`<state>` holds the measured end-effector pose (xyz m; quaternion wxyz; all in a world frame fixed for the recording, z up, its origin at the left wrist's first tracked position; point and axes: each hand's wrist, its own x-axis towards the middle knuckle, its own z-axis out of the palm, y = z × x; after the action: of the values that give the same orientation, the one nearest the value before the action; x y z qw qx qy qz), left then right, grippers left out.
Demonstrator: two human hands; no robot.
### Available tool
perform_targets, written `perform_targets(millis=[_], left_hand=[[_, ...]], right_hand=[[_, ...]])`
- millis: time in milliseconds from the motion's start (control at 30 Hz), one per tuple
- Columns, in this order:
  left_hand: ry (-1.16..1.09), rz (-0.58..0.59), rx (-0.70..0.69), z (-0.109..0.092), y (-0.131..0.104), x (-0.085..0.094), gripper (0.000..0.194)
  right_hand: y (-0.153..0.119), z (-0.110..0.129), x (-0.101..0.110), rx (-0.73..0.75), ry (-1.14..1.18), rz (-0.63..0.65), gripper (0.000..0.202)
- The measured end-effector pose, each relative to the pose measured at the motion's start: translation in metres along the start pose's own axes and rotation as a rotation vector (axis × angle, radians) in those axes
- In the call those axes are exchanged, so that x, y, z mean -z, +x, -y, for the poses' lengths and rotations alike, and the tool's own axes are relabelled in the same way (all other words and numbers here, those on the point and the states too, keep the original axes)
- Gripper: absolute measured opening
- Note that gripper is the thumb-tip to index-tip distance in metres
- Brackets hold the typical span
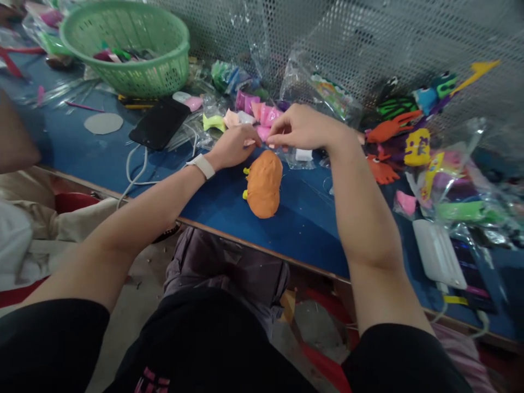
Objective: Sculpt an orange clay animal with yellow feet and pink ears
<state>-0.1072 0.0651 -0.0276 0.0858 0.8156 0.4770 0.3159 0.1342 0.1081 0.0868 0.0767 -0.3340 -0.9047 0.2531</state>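
An orange clay shape [265, 185] with two small yellow bits on its left side lies on the blue table [303, 218]. Just beyond it, my left hand [237, 144] has its fingers pressed together near a pink clay piece [263, 132]; what they hold, if anything, is too small to name. My right hand [301, 128] is pinched close beside the left one, at the right of the pink piece, and its fingertips are also too small to read. Neither hand touches the orange shape.
Back left stands a green basket [164, 71], with a black phone [159, 123] and cable before it. Clay figures, including an orange one [391, 126], and plastic bags line the back and right. A white power bank [439, 254] lies right. Another person's arm [16, 134] rests at far left.
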Motion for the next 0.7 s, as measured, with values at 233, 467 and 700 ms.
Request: perform_targets(millis=[233,467,700], left_hand=[[-0.024,-0.007,0.006,-0.007,0.001,0.004,0.033],[-0.01,-0.007,-0.014,-0.006,0.001,0.004,0.033],[-0.007,-0.009,0.007,-0.007,0.001,0.003,0.033]], right_hand=[[0.003,-0.005,-0.004,0.0,0.029,0.001,0.044],[0.007,-0.014,-0.007,0.008,0.028,0.007,0.048],[0.005,-0.008,-0.007,-0.048,0.049,-0.039,0.038]])
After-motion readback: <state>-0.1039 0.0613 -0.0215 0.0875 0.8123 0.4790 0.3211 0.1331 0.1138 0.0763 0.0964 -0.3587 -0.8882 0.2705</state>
